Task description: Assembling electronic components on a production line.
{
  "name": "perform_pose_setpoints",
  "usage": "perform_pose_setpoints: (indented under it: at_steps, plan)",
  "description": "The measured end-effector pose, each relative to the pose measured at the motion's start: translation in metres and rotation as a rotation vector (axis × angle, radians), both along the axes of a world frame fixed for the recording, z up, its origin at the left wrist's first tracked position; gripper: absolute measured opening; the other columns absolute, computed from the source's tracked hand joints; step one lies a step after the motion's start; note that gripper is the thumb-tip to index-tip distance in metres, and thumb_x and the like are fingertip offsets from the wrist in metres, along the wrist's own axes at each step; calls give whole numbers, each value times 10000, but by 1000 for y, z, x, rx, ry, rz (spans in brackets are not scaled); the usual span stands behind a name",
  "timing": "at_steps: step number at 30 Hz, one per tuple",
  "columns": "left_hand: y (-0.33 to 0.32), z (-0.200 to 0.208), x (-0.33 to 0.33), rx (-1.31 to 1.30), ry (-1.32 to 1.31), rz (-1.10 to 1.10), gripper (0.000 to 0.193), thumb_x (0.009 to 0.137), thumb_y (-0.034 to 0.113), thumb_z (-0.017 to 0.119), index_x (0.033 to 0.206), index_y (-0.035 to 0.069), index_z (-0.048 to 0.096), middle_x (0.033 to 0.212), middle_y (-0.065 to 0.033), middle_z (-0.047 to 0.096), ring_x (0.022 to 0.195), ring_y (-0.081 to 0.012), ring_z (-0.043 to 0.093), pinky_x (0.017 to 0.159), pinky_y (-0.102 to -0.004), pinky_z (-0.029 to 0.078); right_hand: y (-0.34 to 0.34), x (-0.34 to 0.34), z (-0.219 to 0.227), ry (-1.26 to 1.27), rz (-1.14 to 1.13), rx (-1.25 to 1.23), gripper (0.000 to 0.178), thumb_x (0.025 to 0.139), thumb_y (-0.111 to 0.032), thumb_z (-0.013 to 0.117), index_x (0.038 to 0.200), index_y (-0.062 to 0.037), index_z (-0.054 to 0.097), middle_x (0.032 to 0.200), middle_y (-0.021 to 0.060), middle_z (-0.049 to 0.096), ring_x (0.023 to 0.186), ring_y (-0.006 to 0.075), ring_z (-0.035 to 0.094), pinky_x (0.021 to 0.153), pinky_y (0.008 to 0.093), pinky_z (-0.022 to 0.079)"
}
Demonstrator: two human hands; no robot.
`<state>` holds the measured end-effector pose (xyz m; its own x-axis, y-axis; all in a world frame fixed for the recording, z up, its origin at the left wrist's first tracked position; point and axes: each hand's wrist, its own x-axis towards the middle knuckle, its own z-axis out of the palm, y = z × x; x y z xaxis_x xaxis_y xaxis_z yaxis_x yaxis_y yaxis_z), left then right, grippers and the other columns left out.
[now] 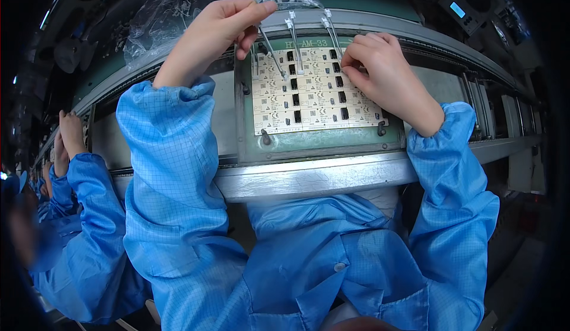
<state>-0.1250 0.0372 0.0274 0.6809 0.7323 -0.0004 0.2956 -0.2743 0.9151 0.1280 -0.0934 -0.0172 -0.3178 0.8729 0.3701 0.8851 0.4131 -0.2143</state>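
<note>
A panel of white circuit boards [309, 99] lies on a green fixture plate [320, 144], with rows of black components on it. My left hand [228, 25] is raised over the panel's far left corner, thumb and forefinger pinched on the upper end of a thin wire lead [273, 54] that slants down to the boards. My right hand [380, 60] is at the panel's right side, fingers closed around the lower end of another wire lead [331, 31]; its fingertips hide that end. Between the hands, a white-tipped wire lead [294, 40] stands up from the boards.
Beyond the fixture, a clear plastic bag [160, 19] holds many loose leads. A metal rail [320, 176] runs along the near edge, and dark knobs [265, 138] sit at the panel's near corners. On the left is a co-worker's blue sleeve [95, 194]. A device with a lit screen [457, 10] stands far right.
</note>
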Motion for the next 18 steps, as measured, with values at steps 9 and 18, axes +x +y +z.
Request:
perform_pose_setpoints:
  at_steps: [9, 18]
  plan:
    - [5, 2, 0, 7, -45, 1, 371, 967, 438, 648, 764, 130, 605, 596, 60, 534, 529, -30, 524, 546, -166, 440, -1, -5, 3, -99, -23, 69, 26, 838, -25, 657, 860, -23, 642, 860, 90, 610, 911, 272, 598, 1047, 447, 381]
    - [-2, 8, 5, -22, -69, -5, 357, 979, 411, 638, 779, 116, 607, 592, 46, 538, 524, -42, 531, 539, -179, 436, -16, 5, 22, -224, 71, -123, 210, 870, -43, 646, 1076, -3, 666, 968, 114, 610, 967, 282, 600, 1036, 418, 401]
